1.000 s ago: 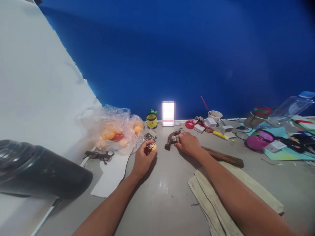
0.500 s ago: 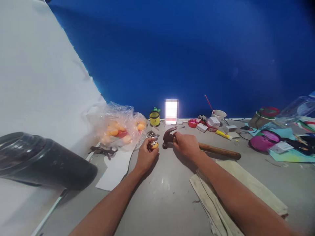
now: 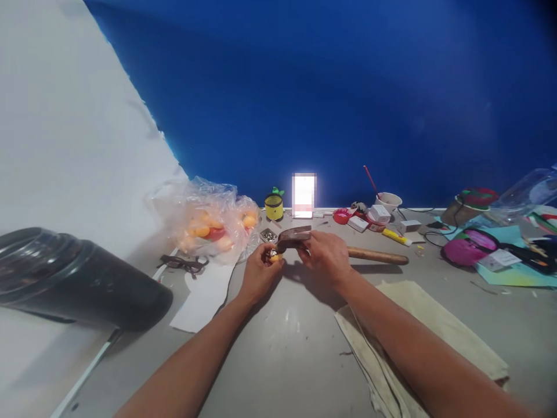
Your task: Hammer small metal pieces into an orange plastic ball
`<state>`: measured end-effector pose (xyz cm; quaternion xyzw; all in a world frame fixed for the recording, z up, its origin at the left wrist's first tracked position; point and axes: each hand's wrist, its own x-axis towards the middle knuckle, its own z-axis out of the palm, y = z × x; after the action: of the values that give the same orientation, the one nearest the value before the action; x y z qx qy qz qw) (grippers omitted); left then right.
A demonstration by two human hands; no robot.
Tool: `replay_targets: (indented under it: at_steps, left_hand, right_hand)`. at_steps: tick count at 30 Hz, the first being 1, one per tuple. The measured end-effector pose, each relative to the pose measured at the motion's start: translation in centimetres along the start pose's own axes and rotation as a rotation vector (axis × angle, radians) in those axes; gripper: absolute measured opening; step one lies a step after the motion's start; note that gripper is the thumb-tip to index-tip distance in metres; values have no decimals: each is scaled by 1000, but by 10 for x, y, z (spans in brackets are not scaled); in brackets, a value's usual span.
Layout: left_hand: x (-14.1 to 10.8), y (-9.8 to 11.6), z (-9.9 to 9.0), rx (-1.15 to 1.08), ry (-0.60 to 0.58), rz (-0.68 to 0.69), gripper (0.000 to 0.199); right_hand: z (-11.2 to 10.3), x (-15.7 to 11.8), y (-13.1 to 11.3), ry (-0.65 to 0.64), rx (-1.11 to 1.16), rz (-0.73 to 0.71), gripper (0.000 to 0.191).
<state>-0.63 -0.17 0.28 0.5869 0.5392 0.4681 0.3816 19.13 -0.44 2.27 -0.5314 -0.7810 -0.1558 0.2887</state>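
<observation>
At the far left, a dark bottle (image 3: 87, 284) is filling the near edge of the view. Beside it, eyeglasses (image 3: 185, 265) are lying against a white sheet (image 3: 200, 305), and a clear plastic bag (image 3: 204, 223) is holding orange-yellow things together. Next, the person's left hand (image 3: 259, 271) is pinching a small yellow ball (image 3: 274, 258) with shiny bits on it, its grip closed around the ball low over the counter (image 3: 278, 360), probably because a round thing would roll if left loose. Loose shiny pieces (image 3: 268, 235) are sitting just beyond the fingers, seemingly for easy reach. The right hand (image 3: 328, 258) is clamping its grip around a hammer (image 3: 290, 235) close to the head, likely for finer control; the handle is sticking out rightward above its shadow. The head is hanging right by the ball; whether they are touching, one cannot tell. Nearer the right, a folded cloth (image 3: 422, 325) is lying beneath the forearm.
</observation>
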Motion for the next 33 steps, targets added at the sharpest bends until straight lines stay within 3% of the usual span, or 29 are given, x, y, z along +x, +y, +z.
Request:
replay_targets:
  at_steps: [7, 12, 17, 21, 26, 31, 33]
  left_hand:
    - [-1, -1, 1, -3, -12, 21, 29]
    - [0, -3, -1, 32, -18, 36, 27]
    - [1, -5, 0, -6, -35, 32, 27]
    - [1, -8, -1, -17, -41, 42, 27]
    - [2, -10, -1, -36, -58, 17, 34]
    - [1, -4, -2, -28, -55, 8, 29]
    - [1, -2, -2, -24, -52, 3, 28]
  right_hand:
    - [-7, 0, -1, 117, -11, 6, 22]
    - [-5, -1, -6, 93, -17, -75, 18]
    - [-4, 0, -3, 187, -37, -45, 24]
    - [-4, -1, -3, 115, -25, -87, 22]
    - [-6, -1, -4, 180, -36, -30, 27]
    - [-10, 0, -3, 77, -7, -86, 23]
    - [-12, 2, -2, 90, -9, -56, 26]
